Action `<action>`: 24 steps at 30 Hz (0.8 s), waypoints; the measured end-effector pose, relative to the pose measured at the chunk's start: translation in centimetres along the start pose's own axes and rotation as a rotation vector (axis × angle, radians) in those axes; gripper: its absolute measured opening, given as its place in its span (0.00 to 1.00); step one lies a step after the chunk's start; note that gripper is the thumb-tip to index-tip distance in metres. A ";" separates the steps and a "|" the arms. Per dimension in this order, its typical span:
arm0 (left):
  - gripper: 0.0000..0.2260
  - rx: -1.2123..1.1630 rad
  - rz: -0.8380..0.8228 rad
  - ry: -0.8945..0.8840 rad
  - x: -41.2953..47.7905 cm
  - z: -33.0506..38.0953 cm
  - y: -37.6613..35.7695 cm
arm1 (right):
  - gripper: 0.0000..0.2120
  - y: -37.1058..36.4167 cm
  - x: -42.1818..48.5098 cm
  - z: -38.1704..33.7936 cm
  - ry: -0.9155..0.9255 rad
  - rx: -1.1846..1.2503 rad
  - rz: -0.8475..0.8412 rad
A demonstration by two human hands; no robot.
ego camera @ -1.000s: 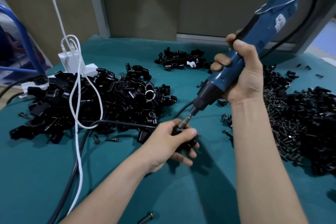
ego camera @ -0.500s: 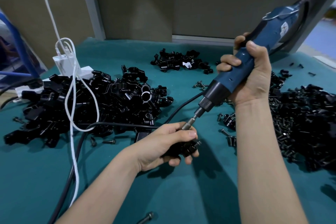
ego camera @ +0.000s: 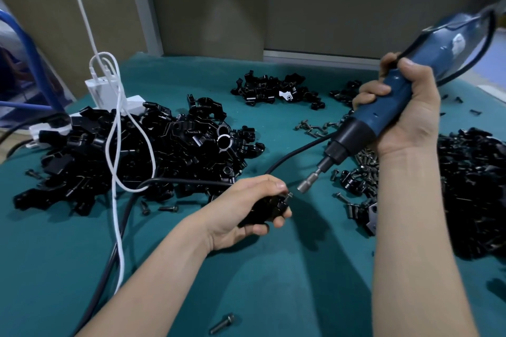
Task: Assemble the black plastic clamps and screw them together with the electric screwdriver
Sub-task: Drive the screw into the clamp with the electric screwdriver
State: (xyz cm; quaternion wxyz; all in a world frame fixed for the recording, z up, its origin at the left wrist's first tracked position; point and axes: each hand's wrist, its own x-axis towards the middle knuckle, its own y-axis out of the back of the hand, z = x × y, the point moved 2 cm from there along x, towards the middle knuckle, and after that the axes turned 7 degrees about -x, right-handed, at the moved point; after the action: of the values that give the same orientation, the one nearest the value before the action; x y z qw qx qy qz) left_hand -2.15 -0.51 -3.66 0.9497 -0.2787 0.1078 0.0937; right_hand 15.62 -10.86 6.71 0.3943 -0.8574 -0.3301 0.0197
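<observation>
Currently, head view: left hand [ego camera: 241,208] curls round a black plastic clamp [ego camera: 264,210] low over the teal felt table [ego camera: 273,276], screw [ego camera: 289,195] protruding (how deep, can't tell). Right hand [ego camera: 405,117] fists the blue electric screwdriver [ego camera: 394,87], steel socket bit [ego camera: 304,186] just off the screw. Glossy loose-part heap [ego camera: 169,150] suggests most work remains.

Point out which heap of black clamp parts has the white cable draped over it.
The big heap on the left, beside the white charger. The white cable loops across it; the small far heap and the right-hand heap have none.
</observation>
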 end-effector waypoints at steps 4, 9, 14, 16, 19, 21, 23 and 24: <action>0.07 -0.004 -0.015 0.002 0.1 -0.1 -0.1 | 0.03 -0.9 0.0 0.7 -0.037 0.003 -0.015; 0.07 0.001 -0.019 0.009 0.0 -0.4 -0.1 | 0.04 -1.5 -0.2 1.2 -0.064 0.013 -0.038; 0.08 -0.029 -0.022 0.036 0.1 -0.6 -0.2 | 0.02 -1.4 -0.2 1.1 -0.074 0.027 -0.057; 0.09 -0.041 -0.020 0.044 0.2 -0.7 -0.3 | 0.03 -1.3 -0.2 1.1 -0.066 0.013 -0.056; 0.10 -0.038 -0.015 0.047 0.2 -0.8 -0.3 | 0.03 -1.4 -0.2 1.2 -0.061 -0.017 -0.062; 0.10 -0.034 -0.009 0.048 0.2 -0.9 -0.2 | 0.01 -1.6 -0.2 1.3 -0.065 -0.028 -0.072; 0.09 -0.032 -0.005 0.052 0.2 -0.9 -0.1 | 0.01 -1.7 -0.3 1.4 -0.066 -0.027 -0.080; 0.08 -0.032 -0.004 0.053 0.2 -0.9 -0.1 | 0.01 -1.8 -0.3 1.5 -0.067 -0.024 -0.081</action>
State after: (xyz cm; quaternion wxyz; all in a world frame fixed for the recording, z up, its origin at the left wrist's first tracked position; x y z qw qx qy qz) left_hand -2.04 -1.10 -4.40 0.9422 -0.2964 0.1308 0.0859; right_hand 14.00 -9.23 6.84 0.3729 -0.8469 -0.3780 0.0285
